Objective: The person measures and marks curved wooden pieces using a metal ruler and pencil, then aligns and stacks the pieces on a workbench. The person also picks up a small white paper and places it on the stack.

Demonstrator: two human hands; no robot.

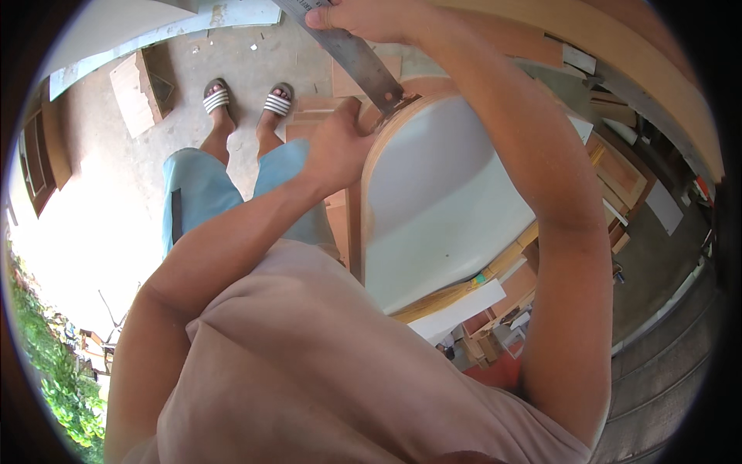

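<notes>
A long steel blade (352, 58) with a hole at its lower end slants down to the curved wooden edge of an upright panel (437, 185) with a pale bluish face. My right hand (363, 17) is closed on the blade's upper part, its thumb over the flat of it. My left hand (340, 139) grips the panel's curved edge just left of the blade's lower end, where small curls or bits of wood show; some of its fingers are hidden.
My sandalled feet stand on a concrete floor (197, 131). Wooden offcuts (139, 93) lie at the upper left. Stacked boards and frames (618, 170) are at the right, a white sheet (464, 305) below the panel. A curved wooden piece (649, 54) spans the upper right. Greenery shows lower left.
</notes>
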